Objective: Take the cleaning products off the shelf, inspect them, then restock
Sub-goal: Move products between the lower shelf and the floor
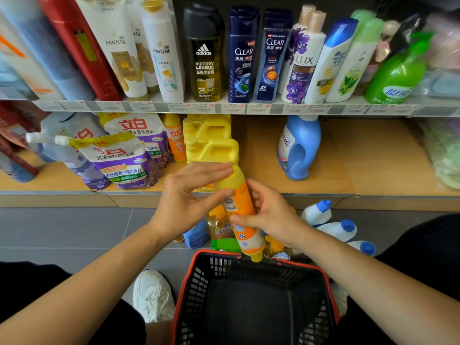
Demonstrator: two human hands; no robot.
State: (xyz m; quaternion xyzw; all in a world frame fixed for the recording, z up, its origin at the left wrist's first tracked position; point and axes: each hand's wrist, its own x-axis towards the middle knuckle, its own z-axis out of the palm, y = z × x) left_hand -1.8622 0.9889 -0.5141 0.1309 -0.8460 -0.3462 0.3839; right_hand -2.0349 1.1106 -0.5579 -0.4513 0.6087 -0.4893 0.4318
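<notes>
Both forearms reach forward at mid-frame, hands meeting over the basket (199, 267). The orange bottle (242, 220) is held in the air in front of the lower shelf (311, 185), tilted, barcode toward the camera. Right hand (270, 220): grip closed round the bottle's middle, thumb across the front, fingers behind. Left hand (186, 195): fingers nearly straight over the upper yellow end, thumb on the side by the barcode, pinching it. Blue jug (298, 148) stands on the shelf; white bottles (336, 229) lie on the floor.
</notes>
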